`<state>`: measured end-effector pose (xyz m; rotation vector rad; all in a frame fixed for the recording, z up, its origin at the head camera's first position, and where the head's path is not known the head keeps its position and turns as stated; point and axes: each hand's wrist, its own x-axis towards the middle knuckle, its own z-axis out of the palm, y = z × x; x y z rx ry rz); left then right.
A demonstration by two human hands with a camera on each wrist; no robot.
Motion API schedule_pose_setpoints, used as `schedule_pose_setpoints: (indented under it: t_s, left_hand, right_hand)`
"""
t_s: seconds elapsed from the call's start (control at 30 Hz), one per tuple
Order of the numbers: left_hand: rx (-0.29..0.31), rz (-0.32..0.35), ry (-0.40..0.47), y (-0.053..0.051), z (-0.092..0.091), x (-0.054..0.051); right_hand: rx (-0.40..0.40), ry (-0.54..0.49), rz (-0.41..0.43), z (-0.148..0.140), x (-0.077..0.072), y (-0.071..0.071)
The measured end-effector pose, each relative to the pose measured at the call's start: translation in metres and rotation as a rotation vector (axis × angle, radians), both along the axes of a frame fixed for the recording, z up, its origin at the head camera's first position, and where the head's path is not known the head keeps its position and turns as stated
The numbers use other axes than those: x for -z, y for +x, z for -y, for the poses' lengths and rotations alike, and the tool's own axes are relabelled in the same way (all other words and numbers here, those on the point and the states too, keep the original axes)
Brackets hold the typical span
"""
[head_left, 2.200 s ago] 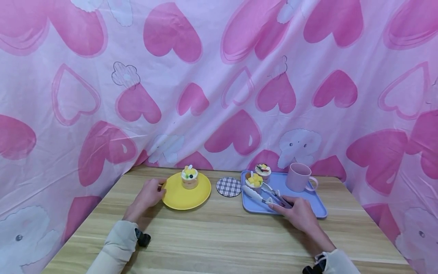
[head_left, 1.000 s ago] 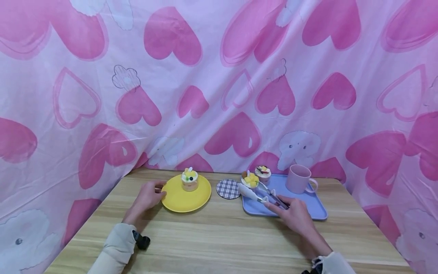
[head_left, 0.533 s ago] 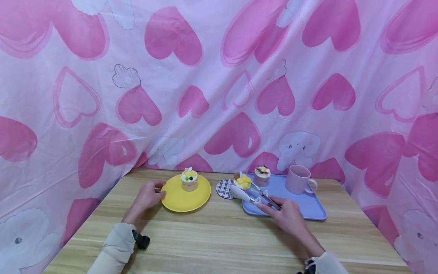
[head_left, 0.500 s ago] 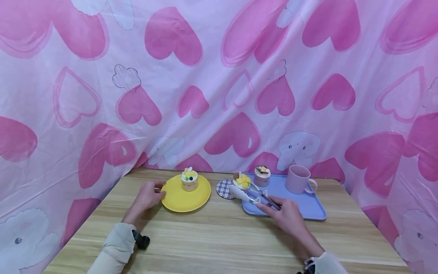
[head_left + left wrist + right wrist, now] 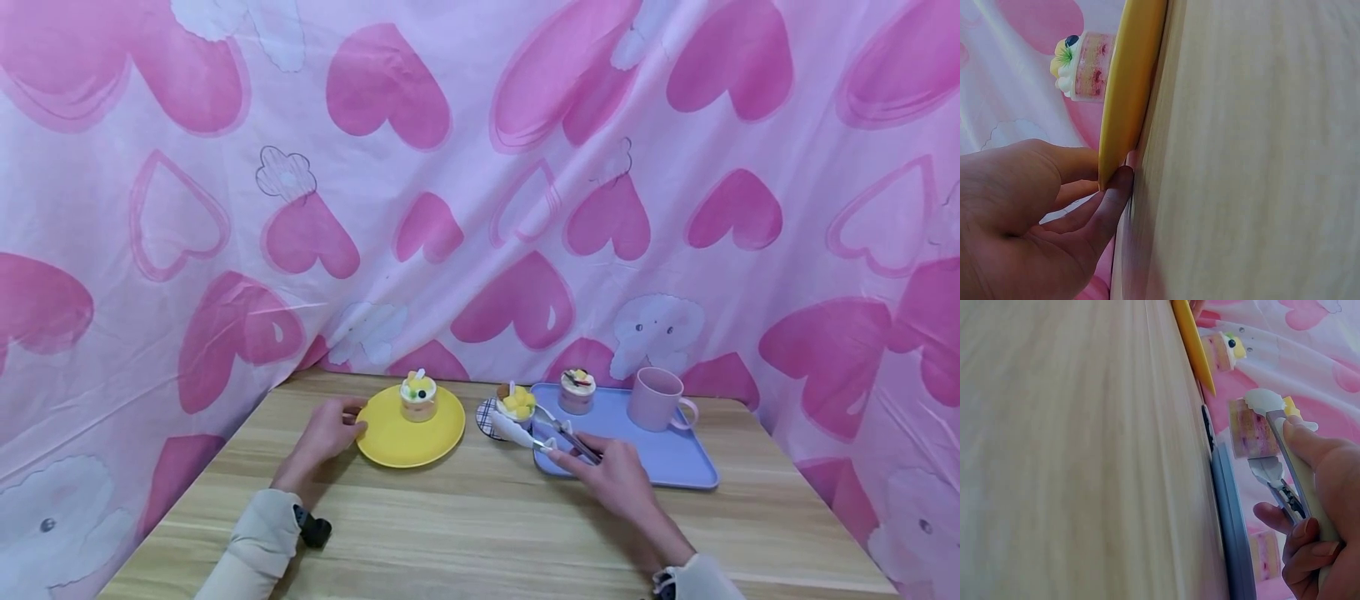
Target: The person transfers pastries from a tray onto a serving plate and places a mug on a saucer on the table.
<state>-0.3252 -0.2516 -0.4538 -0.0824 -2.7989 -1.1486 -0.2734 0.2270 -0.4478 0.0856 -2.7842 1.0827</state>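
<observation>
My left hand (image 5: 324, 429) pinches the near-left rim of a yellow plate (image 5: 408, 446), thumb and fingers on either side of it in the left wrist view. On the plate stands a dessert cup (image 5: 417, 406) topped with cream, yellow pieces and a dark berry. My right hand (image 5: 617, 477) grips metal tongs (image 5: 512, 429) with whitish tips. Clamped between those tips is a second dessert cup (image 5: 1254, 428) with yellow fruit cubes. It hangs clear of the surface, over the checked round coaster (image 5: 483, 417), which it partly hides.
A blue tray (image 5: 660, 461) lies right of the coaster. It bears a third dessert cup (image 5: 577, 396) at its back left and a pink mug (image 5: 656, 402) at its back right. Behind the wooden table (image 5: 450, 533) hangs a pink heart-patterned cloth (image 5: 517, 300).
My right hand has carried the tongs and the fruit-cube cup leftward, from over the tray to over the coaster. My left hand stays at the plate's rim.
</observation>
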Motion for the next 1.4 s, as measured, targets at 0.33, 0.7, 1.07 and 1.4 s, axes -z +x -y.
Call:
schedule_pose_setpoints:
  t_s: [0.33,0.7,1.07,1.4]
  left_hand:
    - [-0.006,0.024,0.008,0.000,0.000,0.002]
    - [-0.001,0.027,0.009,0.001,0.000,-0.001]
    - [-0.005,0.052,-0.007,0.000,-0.001,-0.001]
    - [-0.009,0.052,-0.013,0.001,-0.001,-0.002]
  right_hand:
    - [-0.009,-0.029,0.006,0.021,0.000,-0.002]
    - [-0.037,-0.017,-0.031,0.043,0.003,-0.005]
    - [-0.081,-0.039,-0.045,0.058,0.005,-0.008]
    - [-0.091,-0.061,-0.037,0.066,0.005,-0.011]
